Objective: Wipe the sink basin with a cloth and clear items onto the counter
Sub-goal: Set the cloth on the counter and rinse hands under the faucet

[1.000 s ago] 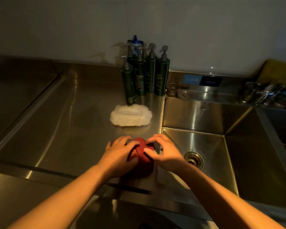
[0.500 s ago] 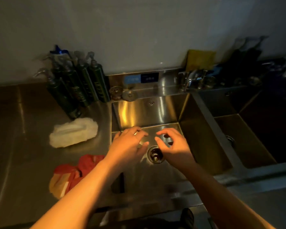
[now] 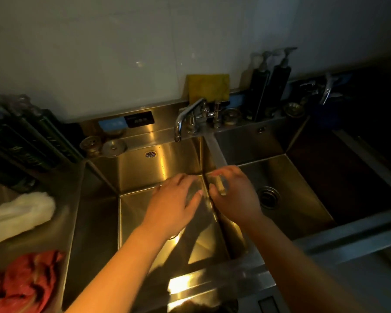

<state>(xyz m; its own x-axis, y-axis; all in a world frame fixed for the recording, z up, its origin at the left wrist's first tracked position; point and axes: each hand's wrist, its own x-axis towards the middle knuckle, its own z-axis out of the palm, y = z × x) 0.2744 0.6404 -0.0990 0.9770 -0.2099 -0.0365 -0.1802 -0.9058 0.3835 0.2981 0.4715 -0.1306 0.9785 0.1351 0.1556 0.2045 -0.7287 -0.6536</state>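
Now | left hand (image 3: 176,199) spread, right hand (image 3: 233,195) loosely curled, empty | shiny steel sink (image 3: 133,172) | crumpled red cloth (image 3: 25,288)

We can read nothing here: the dark control panel (image 3: 139,119) behind the sink carries pale marks too blurred to make out, and the bottle (image 3: 20,145) labels at left are smeared.

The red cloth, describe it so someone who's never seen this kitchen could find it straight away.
Start at the steel double sink and move left onto the counter. The red cloth lies crumpled at the near left corner, nearer than the white cloth; it's the only red thing there.
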